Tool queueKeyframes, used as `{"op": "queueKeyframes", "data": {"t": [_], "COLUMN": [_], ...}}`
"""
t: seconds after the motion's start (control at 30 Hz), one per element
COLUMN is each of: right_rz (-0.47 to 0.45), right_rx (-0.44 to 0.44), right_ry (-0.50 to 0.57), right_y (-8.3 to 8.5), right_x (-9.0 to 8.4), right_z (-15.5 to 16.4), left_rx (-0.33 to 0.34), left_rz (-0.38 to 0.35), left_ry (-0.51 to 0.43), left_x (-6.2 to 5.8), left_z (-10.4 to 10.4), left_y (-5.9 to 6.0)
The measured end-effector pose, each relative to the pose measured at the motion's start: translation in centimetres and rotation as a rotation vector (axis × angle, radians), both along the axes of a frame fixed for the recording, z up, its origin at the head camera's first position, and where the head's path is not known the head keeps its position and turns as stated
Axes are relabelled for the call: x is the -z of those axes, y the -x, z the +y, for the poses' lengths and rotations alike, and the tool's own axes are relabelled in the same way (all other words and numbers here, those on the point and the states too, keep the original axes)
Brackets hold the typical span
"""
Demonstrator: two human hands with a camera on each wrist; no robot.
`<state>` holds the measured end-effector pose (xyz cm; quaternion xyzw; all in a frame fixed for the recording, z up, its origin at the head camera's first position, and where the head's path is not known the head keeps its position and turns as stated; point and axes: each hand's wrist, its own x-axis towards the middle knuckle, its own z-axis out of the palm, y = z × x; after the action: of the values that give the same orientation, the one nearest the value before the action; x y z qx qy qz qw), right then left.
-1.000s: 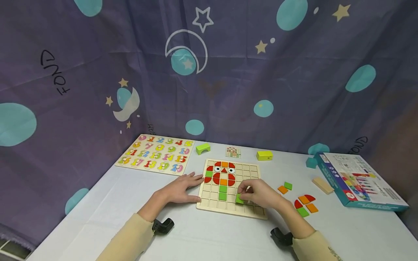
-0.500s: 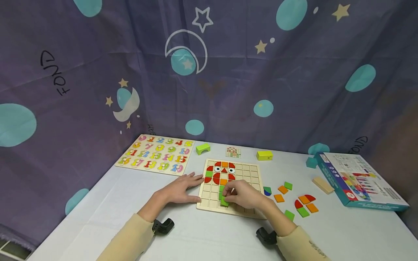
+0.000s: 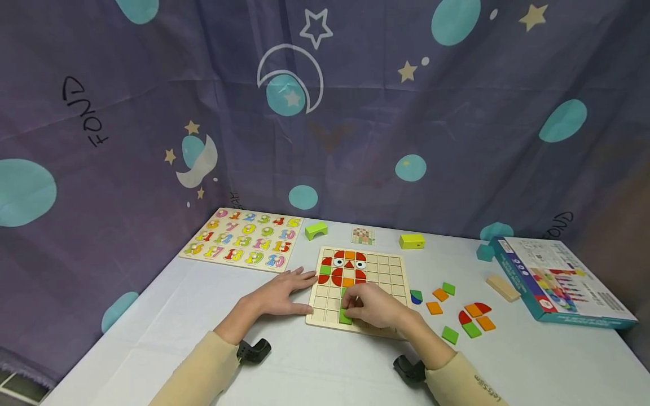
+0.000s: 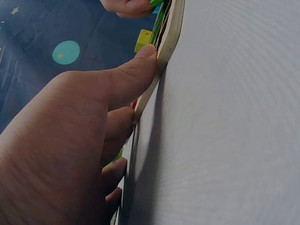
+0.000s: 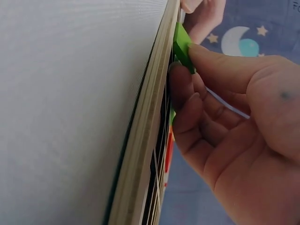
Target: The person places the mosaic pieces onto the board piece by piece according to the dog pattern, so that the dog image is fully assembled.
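Observation:
A wooden grid board [image 3: 325, 310] lies on the white table, with red, orange and green pieces and two eye tiles set in its upper left part. My right hand [image 3: 374, 304] pinches a green square tile [image 5: 183, 47] between thumb and fingers, low in the column of green tiles. In the head view that tile [image 3: 345, 317] shows below the fingertips, and the hand hides part of the column. My left hand [image 3: 285, 292] rests at the board's left edge with fingers spread. Its thumb [image 4: 136, 70] touches the board's rim in the left wrist view.
Loose orange, green and red tiles [image 3: 450, 335] lie right of the board. A number puzzle [image 3: 244, 239] stands back left. Two green blocks [image 3: 316, 230] and a pattern card [image 3: 363, 235] are behind the board. A boxed set [image 3: 563, 282] and a wooden block [image 3: 503, 287] lie right.
My right hand has moved left across the board with the green tile and brought it under the green column, uncovering tiles on the right. My left hand has stayed in place.

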<state>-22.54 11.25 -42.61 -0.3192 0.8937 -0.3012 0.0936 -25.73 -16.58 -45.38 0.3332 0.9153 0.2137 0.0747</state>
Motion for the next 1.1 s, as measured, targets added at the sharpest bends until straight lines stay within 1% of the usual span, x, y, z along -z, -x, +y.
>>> {"op": "queueKeyframes", "data": {"t": [0.27, 0.5, 0.8, 0.97, 1.1], "right_rz": [0.007, -0.037, -0.04, -0.034, -0.048], "right_rx": [-0.035, -0.013, 0.002, 0.034, 0.086], "right_ry": [0.004, 0.044, 0.104, 0.135, 0.139], "right_y": [0.0, 0.3, 0.9, 1.2, 1.3], "right_x": [0.0, -0.5, -1.7, -2.5, -2.9], "right_z": [0.2, 1.0, 3.0, 4.7, 6.5], "left_rx": [0.01, 0.007, 0.017, 0.017, 0.017], "left_rz": [0.002, 0.007, 0.02, 0.019, 0.016], "left_ry": [-0.016, -0.016, -0.002, -0.007, -0.008], "left_x": [0.0, 0.0, 0.2, 0.1, 0.0], "left_z": [0.0, 0.0, 0.0, 0.0, 0.0], "left_y": [0.0, 0.0, 0.1, 0.1, 0.1]}}
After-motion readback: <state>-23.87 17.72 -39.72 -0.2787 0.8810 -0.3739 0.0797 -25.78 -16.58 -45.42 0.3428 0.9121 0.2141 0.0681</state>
